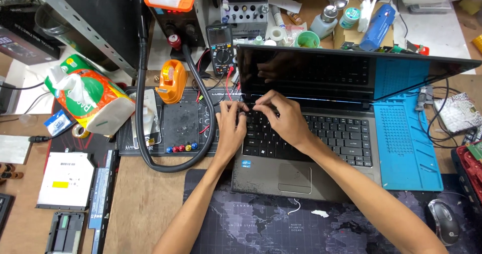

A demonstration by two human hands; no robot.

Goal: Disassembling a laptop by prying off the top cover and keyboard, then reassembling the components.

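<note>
A cluttered wooden workbench [145, 204] is seen from above, with a dark world-map mat [261, 224] laid along the lower centre. An open laptop [321, 133] is set in the middle of the frame, its screen dark. Both hands are placed on the upper left rows of its keyboard [331, 133]: the left hand [231, 128] and the right hand [283, 118] lie side by side, fingers spread and curled onto the keys, nothing held. A blue mat [406, 148] lies at right, a multimeter [221, 48] above, a mouse [444, 221] at lower right.
</note>
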